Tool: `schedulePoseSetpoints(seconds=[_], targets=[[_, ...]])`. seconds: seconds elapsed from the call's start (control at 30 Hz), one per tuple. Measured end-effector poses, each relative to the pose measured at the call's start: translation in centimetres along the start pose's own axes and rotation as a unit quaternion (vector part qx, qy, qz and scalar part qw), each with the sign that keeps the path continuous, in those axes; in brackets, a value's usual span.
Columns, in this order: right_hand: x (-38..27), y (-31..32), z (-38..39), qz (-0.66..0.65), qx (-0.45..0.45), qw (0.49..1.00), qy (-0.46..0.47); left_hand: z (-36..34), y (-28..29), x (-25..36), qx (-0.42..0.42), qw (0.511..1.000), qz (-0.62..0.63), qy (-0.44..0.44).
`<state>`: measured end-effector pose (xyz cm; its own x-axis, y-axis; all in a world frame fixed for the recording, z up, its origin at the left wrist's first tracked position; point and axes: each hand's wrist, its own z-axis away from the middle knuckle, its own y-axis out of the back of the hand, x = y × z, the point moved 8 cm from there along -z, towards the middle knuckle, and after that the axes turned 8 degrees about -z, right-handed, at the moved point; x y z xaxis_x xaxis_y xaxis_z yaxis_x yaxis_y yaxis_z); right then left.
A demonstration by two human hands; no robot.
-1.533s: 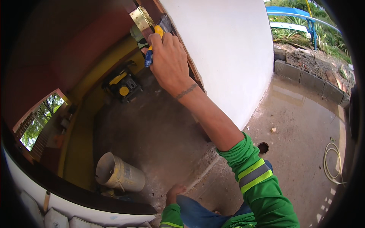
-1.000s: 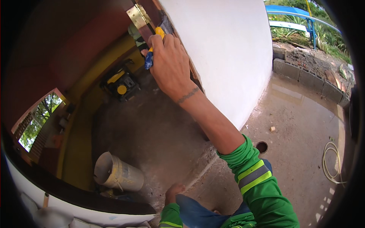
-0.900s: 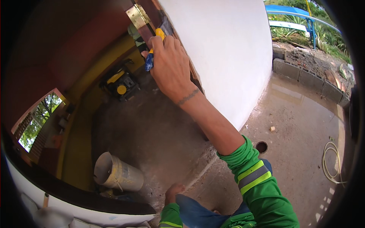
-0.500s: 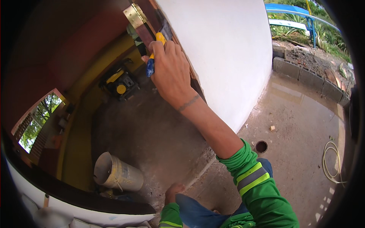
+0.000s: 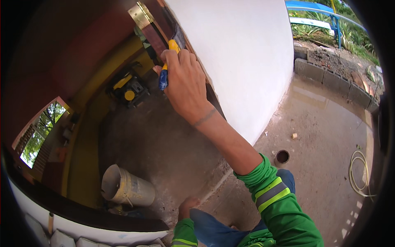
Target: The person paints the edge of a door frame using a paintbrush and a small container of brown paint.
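Note:
My right hand is closed around the yellow and blue handle of a paintbrush. Its dark bristles reach up to the dark brown wooden door frame, along the edge of the white wall. Above the brush, a brass hinge sits on the reddish-brown wood. Low in the picture, my left hand is beside my knee; its fingers are too unclear to read. An open can with dark contents stands on the floor to the right of my right forearm.
Through the doorway, a dirty bucket stands at the lower left and a black and yellow machine farther in. Part of a person shows behind the frame. Outside are a small block, coiled hose and low concrete-block wall.
My right hand and the paintbrush have shifted slightly down along the door frame. The view has tilted a little. My left hand stays by my knee.

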<state>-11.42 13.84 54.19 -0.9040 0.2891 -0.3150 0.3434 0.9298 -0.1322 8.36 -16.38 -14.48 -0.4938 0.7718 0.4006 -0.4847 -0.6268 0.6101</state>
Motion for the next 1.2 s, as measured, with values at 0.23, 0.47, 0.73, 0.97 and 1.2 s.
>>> schedulePoseSetpoints(seconds=[0.23, 0.47, 0.73, 0.97, 1.2], targets=[[0.4, 0.1, 0.8, -0.015, 0.005, 1.0, -0.01, -0.9, -0.4, -2.0, 0.01, 0.999, -0.024, -0.034], [0.5, 0.5, 1.1, -0.017, 0.002, 1.0, -0.02, -0.1, -0.1, -3.1, 0.038, 0.994, 0.1, 0.001], [0.8, 0.8, 2.4, -0.012, -0.01, 1.0, -0.027, 0.8, 0.1, -0.8, 0.038, 0.998, 0.057, 0.012], [1.2, 0.8, 3.1, -0.022, -0.023, 0.998, -0.063, 1.1, 0.3, -2.1, 0.036, 0.995, 0.087, 0.018], [1.3, 1.0, 4.0, -0.014, -0.031, 0.997, -0.066, 0.3, 0.3, -2.6, 0.044, 0.998, 0.043, 0.012]])
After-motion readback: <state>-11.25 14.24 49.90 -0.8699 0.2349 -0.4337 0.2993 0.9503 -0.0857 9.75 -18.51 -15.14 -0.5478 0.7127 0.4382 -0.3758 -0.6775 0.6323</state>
